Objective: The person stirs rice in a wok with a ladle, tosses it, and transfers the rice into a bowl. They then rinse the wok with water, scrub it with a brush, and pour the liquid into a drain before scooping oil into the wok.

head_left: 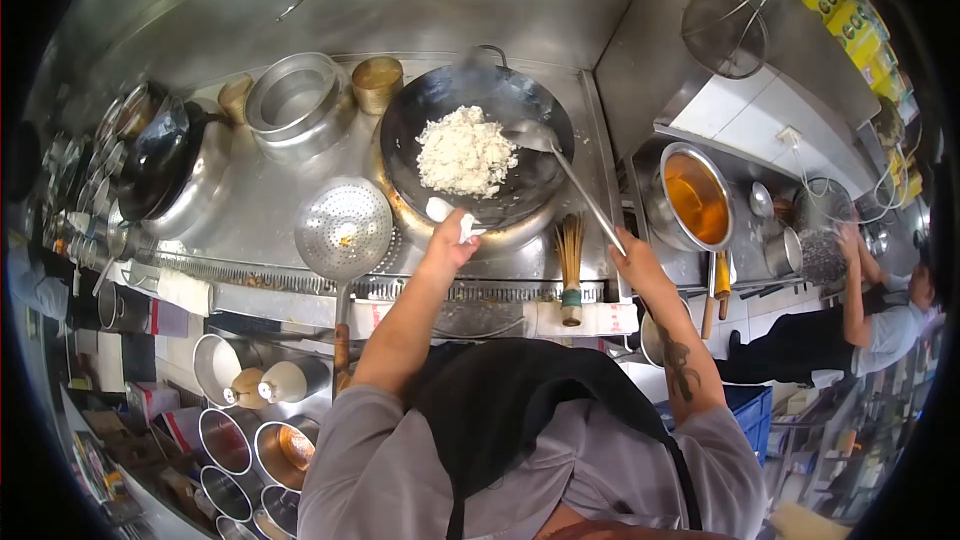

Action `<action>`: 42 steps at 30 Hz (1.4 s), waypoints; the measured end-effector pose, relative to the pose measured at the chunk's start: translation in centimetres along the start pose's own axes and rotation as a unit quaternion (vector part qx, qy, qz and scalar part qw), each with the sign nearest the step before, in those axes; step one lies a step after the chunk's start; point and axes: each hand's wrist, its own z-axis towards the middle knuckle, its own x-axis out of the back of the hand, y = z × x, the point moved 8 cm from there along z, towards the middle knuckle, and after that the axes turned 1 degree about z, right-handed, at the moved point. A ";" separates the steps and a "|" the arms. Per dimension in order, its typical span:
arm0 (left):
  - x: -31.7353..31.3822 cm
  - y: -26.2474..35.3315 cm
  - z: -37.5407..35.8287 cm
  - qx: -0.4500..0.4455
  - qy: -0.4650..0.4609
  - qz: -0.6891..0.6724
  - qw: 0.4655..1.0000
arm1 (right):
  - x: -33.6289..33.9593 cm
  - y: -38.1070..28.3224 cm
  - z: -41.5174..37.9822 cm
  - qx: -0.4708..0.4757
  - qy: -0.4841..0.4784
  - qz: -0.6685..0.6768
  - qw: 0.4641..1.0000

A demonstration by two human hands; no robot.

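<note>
White cloth (439, 209) is bunched in the grip of our left hand (453, 246) at the near rim of a black wok (408, 105); whether the fingers clamp the metal too, we cannot tell. Our right hand (641, 262) grips the long handle of a steel ladle (531, 135), its bowl inside the wok, just right of the rice (466, 152). That white mound sits a little left of the wok's middle — grainy, clumped and ragged-edged against dark, slick-looking metal. We judge that working it well calls for a thick fold of cloth between skin and rim, a steady left hand, and the ladle's rounded back pressed gently into lumps, parting grains without crushing them. Farther out, a stiff-bristled bamboo brush (570, 255) lies near our right hand, and a round, perforated skimmer (345, 225) juts its wooden grip past the steel counter (255, 210) — while smooth amber liquid (693, 202) fills part of a rounded steel pot (658, 208) at right.
</note>
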 end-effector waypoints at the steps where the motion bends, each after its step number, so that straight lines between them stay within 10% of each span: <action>1: -0.3 0.0 -0.5 0.003 0.019 -0.002 1.000 | -0.8 1.2 0.4 -0.015 -0.008 0.024 1.000; 14: -1.1 0.2 -1.3 0.050 0.051 -0.004 0.997 | -14.9 -4.7 12.3 -0.243 -0.171 0.420 0.857; 22: -1.2 0.0 -1.7 0.066 0.079 0.001 0.995 | -3.0 -5.7 3.0 -0.033 -0.268 0.123 0.955; 24: -1.9 -0.3 -3.2 0.023 0.077 -0.038 0.996 | -0.6 -5.0 2.7 0.036 -0.164 -0.108 0.980; 36: -7.2 -2.0 -13.6 0.055 0.056 -0.013 0.997 | 6.5 -8.4 -2.6 0.057 -0.222 0.076 0.970; 38: -7.8 -1.9 -14.4 0.056 0.045 -0.002 0.997 | 5.8 -7.6 -3.2 -0.119 -0.281 0.186 0.934; 42: -4.3 -2.6 -11.4 -0.019 0.033 0.001 0.999 | 1.6 -5.8 0.4 -0.020 -0.276 0.079 0.958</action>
